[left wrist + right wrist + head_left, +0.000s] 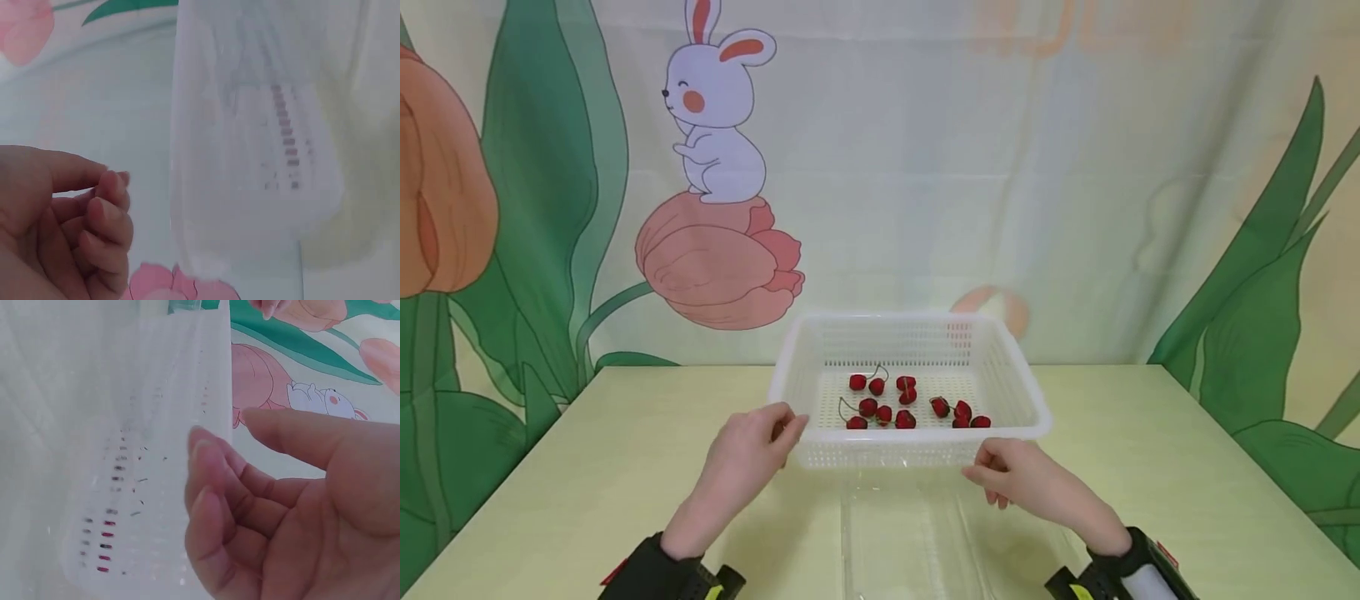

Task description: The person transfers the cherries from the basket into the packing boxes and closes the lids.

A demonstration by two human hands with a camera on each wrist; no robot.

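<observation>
A white plastic basket point(917, 435) with slotted walls stands on the table in the head view, several red cherries point(905, 419) spread over its floor, some with stems. Close to its front left corner hovers my left hand point(748, 446), fingers loosely bent and holding nothing. My right hand point(1026, 479) is just before the front right corner, its thumb and fingers curved with a gap between them in the right wrist view. A clear plastic container point(910, 533) lies between both forearms, directly in front of the basket. Through the slots, the right wrist view shows bits of red.
The pale yellow table point(655, 442) extends to both sides of the basket. Behind it hangs a curtain point(910, 167) printed with a rabbit, tulips and green leaves. Black bands with devices point(662, 575) are strapped on both wrists.
</observation>
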